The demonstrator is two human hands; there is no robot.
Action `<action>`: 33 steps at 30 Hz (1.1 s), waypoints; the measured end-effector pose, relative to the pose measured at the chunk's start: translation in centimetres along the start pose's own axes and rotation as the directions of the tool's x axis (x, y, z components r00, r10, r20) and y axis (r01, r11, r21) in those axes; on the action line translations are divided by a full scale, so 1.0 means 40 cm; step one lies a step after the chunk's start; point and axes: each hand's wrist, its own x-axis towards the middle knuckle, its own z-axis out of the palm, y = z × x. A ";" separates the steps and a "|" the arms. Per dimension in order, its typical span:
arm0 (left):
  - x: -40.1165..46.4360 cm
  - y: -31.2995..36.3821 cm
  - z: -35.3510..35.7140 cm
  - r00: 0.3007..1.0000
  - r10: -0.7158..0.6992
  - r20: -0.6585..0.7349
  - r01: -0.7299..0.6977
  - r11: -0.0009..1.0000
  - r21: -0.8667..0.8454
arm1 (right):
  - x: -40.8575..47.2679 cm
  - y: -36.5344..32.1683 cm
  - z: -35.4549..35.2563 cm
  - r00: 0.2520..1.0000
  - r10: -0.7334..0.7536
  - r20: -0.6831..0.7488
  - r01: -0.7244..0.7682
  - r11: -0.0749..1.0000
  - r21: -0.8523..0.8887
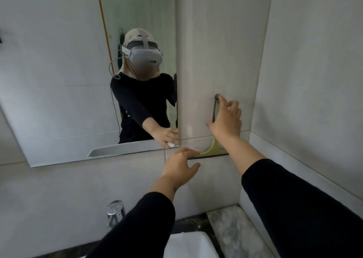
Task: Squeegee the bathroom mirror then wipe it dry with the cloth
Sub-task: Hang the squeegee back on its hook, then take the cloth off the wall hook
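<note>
Squeegee [213,151] hung on a wall hook [217,96] right of the mirror [59,81], right hand [225,120] fingers loosely curled round its handle, left hand [179,165] fingers spread touching the blade; risk was unhooking askew and dropping it onto the worktop [231,232]

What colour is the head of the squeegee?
Yellow-green, with a dark blade edge; the squeegee shows in the head view.
</note>
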 end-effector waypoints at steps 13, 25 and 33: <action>-0.256 -0.107 -0.511 0.959 -0.247 -0.140 0.267 0.953 0.146 | -0.241 -0.405 -0.005 0.818 -0.395 0.417 0.391 0.915 0.100; -0.601 -0.456 -0.959 0.683 -0.322 -0.655 0.542 0.825 0.160 | -0.490 -0.961 0.216 0.592 -0.694 0.411 0.488 0.714 0.502; -0.628 -0.644 -1.043 0.650 -0.382 -0.657 0.554 0.830 0.066 | -0.552 -1.198 0.373 0.665 -0.696 0.270 0.424 0.649 0.631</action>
